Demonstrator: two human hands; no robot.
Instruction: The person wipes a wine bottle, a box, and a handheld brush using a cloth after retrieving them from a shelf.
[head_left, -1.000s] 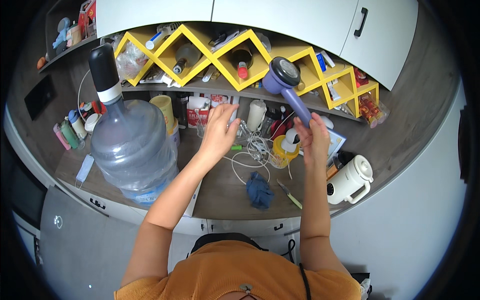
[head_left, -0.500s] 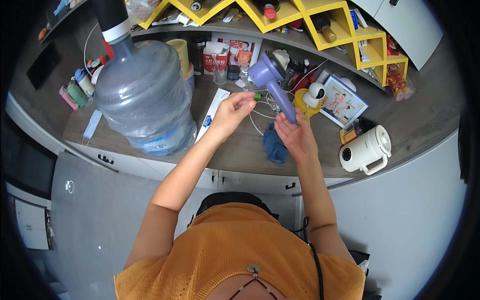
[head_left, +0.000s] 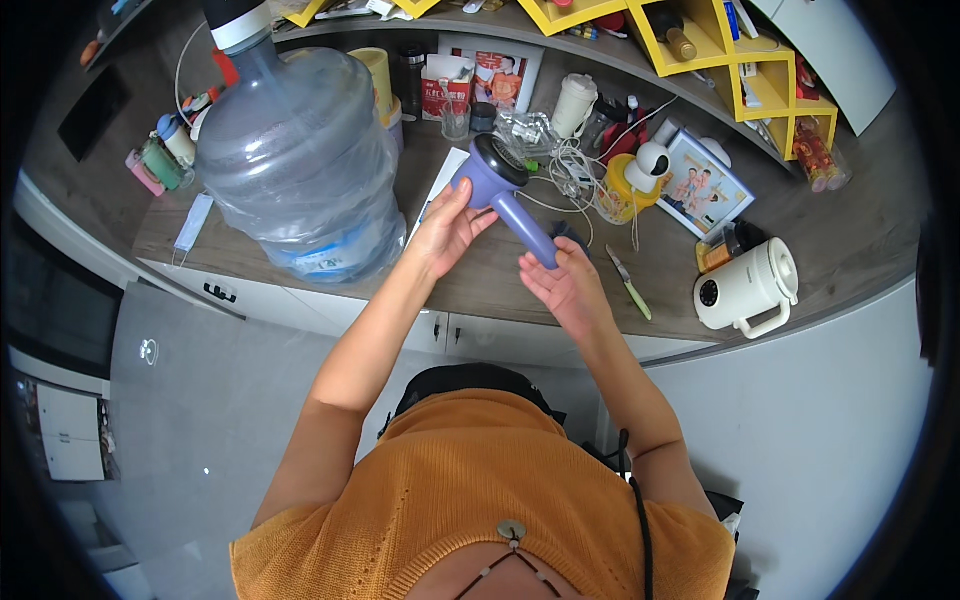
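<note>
I hold a purple handheld appliance (head_left: 525, 228) with a round black head (head_left: 500, 160), shaped like a small hair dryer; its exact kind is unclear. My left hand (head_left: 447, 232) is closed around the underside of its purple body, just below the black head. At the handle's lower end, my right hand (head_left: 572, 292) grips with thumb and fingertips, palm turned up. A dark blue cloth (head_left: 572, 236) lies on the counter, mostly hidden behind the handle and right hand. To the right of that hand rests a small knife (head_left: 630, 284) with a pale green handle.
A large water jug (head_left: 300, 165) stands at left, beside a long white box (head_left: 440, 190). Tangled white cables (head_left: 572, 172), a white camera (head_left: 652, 165), a framed photo (head_left: 705, 185) and a cream kettle (head_left: 750, 290) fill the right. Yellow shelves (head_left: 690, 65) hang above the back.
The appliance has come nearer and slightly left. My left hand has moved from beside it onto its body. The right hand has shifted down and left, and the knife now shows.
</note>
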